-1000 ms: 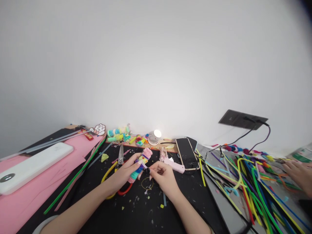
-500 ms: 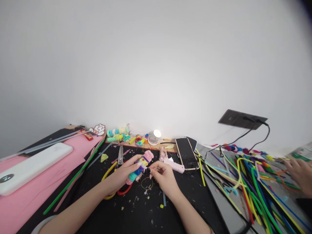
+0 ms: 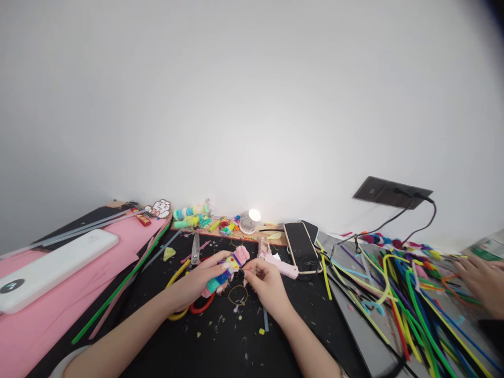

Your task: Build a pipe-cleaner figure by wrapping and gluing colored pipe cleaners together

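My left hand is closed around a fuzzy pipe-cleaner roll banded in pink, purple, yellow, blue and teal. The roll is tilted, its pink end up and to the right. Close against its right side, my right hand has thumb and fingertips pinched together. Whatever lies between those fingertips is too small to make out. Scissors with yellow and red handles lie partly under my left hand. A thin gold-coloured ring rests on the black mat just below the hands.
A pink glue gun and a phone lie to the right. Behind stand a lit paper cup and pipe-cleaner pieces. At left is a white device; at right, loose pipe cleaners and another person's hand.
The roll has shifted slightly right and turned a little in my left hand. The small black bit seen by my right fingertips is now mostly hidden. My right hand stays close to the roll.
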Motion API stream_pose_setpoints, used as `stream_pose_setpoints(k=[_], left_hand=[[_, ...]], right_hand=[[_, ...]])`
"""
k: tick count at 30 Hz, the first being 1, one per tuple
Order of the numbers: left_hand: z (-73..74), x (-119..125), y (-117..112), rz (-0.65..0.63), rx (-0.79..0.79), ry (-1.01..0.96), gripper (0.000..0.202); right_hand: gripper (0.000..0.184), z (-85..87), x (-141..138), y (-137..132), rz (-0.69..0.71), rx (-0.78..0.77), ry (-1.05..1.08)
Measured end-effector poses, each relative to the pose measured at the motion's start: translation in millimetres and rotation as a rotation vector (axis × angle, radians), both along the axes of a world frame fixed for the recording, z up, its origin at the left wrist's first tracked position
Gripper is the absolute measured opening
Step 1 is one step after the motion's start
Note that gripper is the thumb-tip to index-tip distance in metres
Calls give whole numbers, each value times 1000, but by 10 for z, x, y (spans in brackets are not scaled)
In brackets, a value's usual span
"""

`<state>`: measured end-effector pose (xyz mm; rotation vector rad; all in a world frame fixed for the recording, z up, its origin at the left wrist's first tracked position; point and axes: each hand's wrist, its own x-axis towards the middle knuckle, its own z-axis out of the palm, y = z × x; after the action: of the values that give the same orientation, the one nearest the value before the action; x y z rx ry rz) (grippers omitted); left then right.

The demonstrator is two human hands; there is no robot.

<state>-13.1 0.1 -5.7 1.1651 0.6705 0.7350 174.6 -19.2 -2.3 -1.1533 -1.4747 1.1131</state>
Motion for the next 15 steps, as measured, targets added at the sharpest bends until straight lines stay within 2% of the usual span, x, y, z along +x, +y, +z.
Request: stream_pose_setpoints(k=[8, 15], left_hand=[[10, 22, -1, 16, -11, 0, 37], [41, 32, 44, 274, 68, 129, 55]], right_hand=[[12, -21, -7, 18, -5, 4, 6], [13, -46, 40, 48, -106, 61, -2]])
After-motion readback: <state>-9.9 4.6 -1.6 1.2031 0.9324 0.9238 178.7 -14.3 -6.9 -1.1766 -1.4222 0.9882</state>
